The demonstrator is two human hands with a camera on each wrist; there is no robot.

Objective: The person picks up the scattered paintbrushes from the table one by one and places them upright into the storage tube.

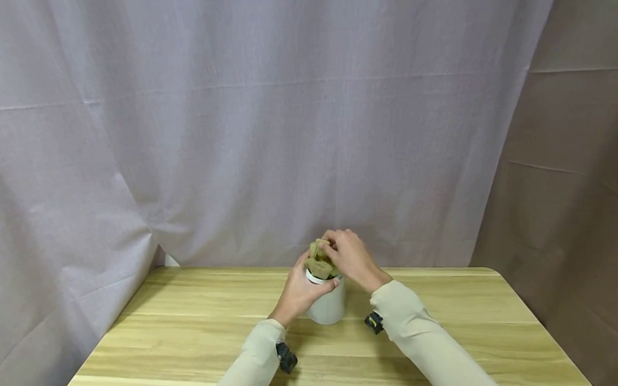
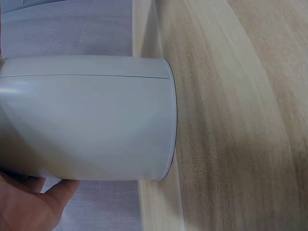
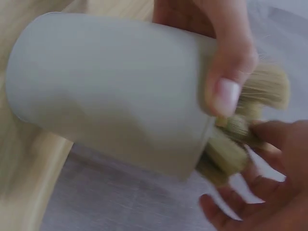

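White cup upright near far edge of wooden surface, tan brush bristles sticking out the top. Left hand wrapped round cup wall, grip closed on it. Right hand above rim, fingertips pinching bristles; pale curtain behind.

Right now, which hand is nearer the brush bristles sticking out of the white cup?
Right. The right hand has its fingers on the bristles at the cup's mouth. The left hand grips the white cup lower, around its side.
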